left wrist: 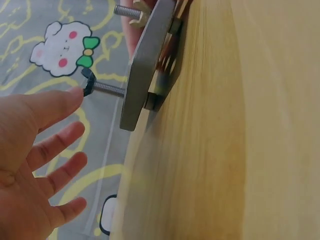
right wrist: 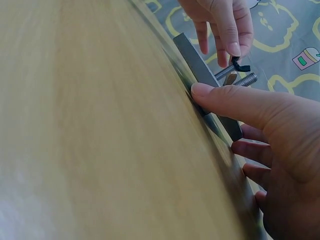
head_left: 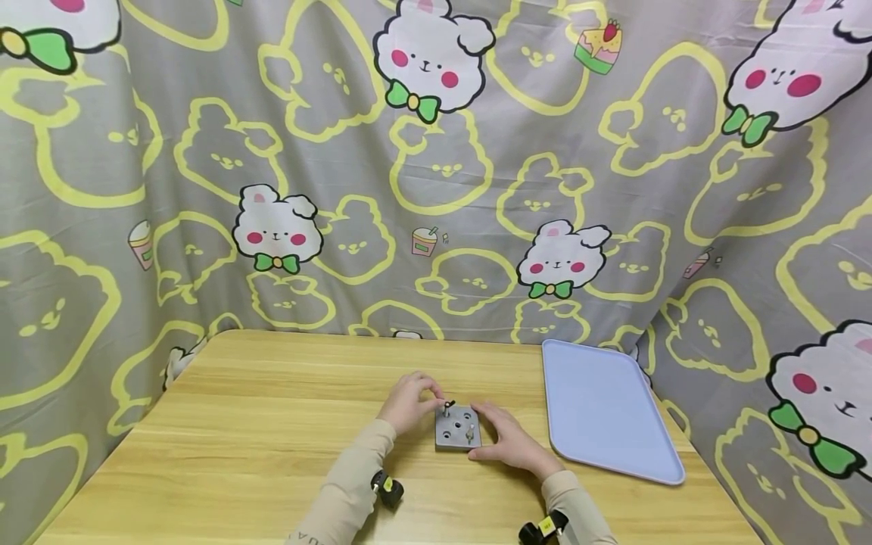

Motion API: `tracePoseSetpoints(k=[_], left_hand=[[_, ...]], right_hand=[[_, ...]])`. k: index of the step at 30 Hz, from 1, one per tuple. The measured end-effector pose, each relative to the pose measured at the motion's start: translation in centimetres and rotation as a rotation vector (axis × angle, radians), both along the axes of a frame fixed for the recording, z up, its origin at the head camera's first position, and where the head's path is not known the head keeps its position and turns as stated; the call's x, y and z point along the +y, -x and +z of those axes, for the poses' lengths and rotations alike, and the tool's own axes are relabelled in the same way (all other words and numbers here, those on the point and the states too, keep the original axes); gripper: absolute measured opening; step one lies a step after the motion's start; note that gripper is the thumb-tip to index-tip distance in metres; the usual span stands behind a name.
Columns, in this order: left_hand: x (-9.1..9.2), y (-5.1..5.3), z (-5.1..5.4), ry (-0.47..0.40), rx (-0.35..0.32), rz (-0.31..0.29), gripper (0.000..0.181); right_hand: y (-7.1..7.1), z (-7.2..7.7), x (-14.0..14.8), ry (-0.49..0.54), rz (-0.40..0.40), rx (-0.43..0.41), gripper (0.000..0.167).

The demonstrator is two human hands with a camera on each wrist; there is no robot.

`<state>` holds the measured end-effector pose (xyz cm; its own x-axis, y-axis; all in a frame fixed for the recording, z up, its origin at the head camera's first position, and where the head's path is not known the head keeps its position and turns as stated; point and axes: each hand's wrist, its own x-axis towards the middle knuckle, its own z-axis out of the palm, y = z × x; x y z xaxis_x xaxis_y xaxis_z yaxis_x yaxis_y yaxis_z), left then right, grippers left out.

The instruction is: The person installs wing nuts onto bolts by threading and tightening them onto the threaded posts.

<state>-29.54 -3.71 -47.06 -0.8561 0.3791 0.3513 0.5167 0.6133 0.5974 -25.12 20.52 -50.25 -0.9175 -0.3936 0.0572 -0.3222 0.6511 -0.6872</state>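
A square grey metal plate (head_left: 458,439) with several holes lies at the middle of the table. My right hand (head_left: 507,443) holds it, thumb along the near edge and fingers at the right and far side. Two bolts stand up through the plate, their heads showing underneath in the left wrist view. On one bolt's upper end sits a black wing nut (left wrist: 88,82); the other bolt carries a brass-coloured wing nut (left wrist: 142,12). My left hand (head_left: 407,405) touches the black wing nut with its thumb tip, while the other fingers (left wrist: 65,145) are spread apart from it.
A pale blue tray (head_left: 609,412) lies on the wooden table (head_left: 259,446) to the right of my right hand. Behind the table hangs a grey patterned curtain (head_left: 450,227). Each of my sleeves has a black wrist camera strapped on.
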Motion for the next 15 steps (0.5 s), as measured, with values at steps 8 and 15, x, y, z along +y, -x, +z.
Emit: tracePoseSetpoints(k=[8,15], left_hand=[[0.02,-0.1,0.14,0.038,0.01,-0.005,0.007],[0.09,-0.19,0.11,0.059,0.012,0.006,0.006]], right_hand=[[-0.03,0.09,0.0,0.002,0.004,-0.002,0.092],[0.0,-0.05,0.04,0.001,0.001,-0.003,0.091]])
